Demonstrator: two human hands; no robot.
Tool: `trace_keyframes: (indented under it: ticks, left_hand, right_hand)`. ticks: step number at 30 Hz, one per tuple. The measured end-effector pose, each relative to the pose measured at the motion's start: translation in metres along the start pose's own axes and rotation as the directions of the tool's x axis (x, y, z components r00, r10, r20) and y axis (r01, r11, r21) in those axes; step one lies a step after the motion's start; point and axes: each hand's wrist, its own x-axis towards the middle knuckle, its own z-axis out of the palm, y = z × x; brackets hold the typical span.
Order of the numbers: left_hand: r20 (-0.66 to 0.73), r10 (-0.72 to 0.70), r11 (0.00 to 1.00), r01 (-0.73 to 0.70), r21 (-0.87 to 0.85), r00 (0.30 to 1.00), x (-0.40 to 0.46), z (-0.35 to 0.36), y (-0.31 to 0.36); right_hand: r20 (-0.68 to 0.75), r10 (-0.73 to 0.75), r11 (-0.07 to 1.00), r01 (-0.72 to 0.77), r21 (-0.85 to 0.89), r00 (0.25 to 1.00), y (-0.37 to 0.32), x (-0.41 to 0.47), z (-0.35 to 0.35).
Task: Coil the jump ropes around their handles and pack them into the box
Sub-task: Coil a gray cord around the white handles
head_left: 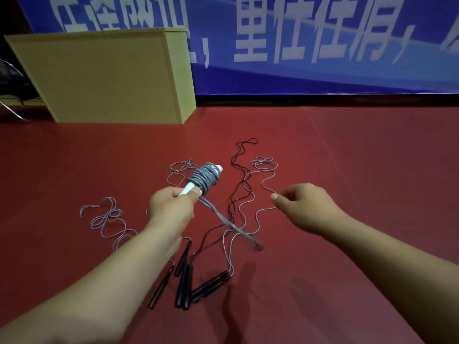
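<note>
The left hand [171, 204] grips the lower end of the white handle [189, 189], fingers curled round it, holding it above the red floor [347, 170]. The handle's long axis runs up and to the right, away from the person, tip at the far end. Grey rope [205, 178] is coiled in a thick, uneven bundle around the upper part of the handle; a blurred loose tail [228, 225] hangs from below the coil down toward the right. The right hand [305, 207] is held well to the right of the handle, thumb and forefinger brought together; it appears to pinch a thin grey strand, but contact cannot be confirmed. That tail lies between the two hands, nearer the left. Judgement: coiling is nearly complete, the tail remaining. Black handles [185, 284] and other loose ropes lie on the floor below the hands. The box [104, 78] stands at far left, beyond the left hand.
</note>
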Motion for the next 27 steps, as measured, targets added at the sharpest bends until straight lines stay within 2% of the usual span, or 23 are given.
trace_keyframes:
  ticks: [4, 7, 11, 16, 18, 22, 25, 27]
  left_hand:
    - [0.066, 0.017, 0.999, -0.02, 0.042, 0.998, -0.015, 0.012, 0.004]
    - [0.124, -0.004, 1.0, 0.002, 0.012, 0.992, -0.022, 0.019, 0.009]
    - [0.246, -0.03, 0.996, 0.05, -0.074, 0.969, -0.03, 0.023, 0.013]
    - [0.27, 0.004, 0.997, 0.018, -0.08, 0.963, -0.027, 0.019, 0.009]
    - [0.252, 0.059, 0.998, -0.054, -0.027, 0.966, -0.025, 0.017, 0.007]
    - [0.151, 0.215, 0.963, -0.235, 0.128, 0.965, -0.013, 0.013, 0.001]
    - [0.054, 0.255, 0.935, -0.26, 0.242, 0.965, -0.001, 0.004, -0.002]
    - [0.047, 0.241, 0.916, -0.243, 0.32, 0.969, 0.003, -0.002, -0.004]
  right_hand:
    - [-0.074, -0.114, 0.969, 0.128, 0.213, 0.991, -0.019, -0.009, 0.007]
    - [0.032, -0.173, 0.913, 0.148, 0.381, 0.984, -0.031, -0.016, 0.019]
    - [0.259, -0.183, 0.849, 0.019, 0.528, 0.948, -0.037, -0.022, 0.036]
    - [0.354, -0.148, 0.673, -0.168, 0.72, 0.924, -0.046, -0.027, 0.038]
    - [0.377, -0.146, 0.677, -0.185, 0.712, 0.915, -0.05, -0.028, 0.034]
    - [0.391, -0.131, 0.761, -0.16, 0.628, 0.911, -0.05, -0.03, 0.033]
    - [0.404, -0.132, 0.815, -0.132, 0.564, 0.905, -0.044, -0.031, 0.03]
    - [0.444, -0.168, 0.819, -0.126, 0.559, 0.88, -0.041, -0.032, 0.027]
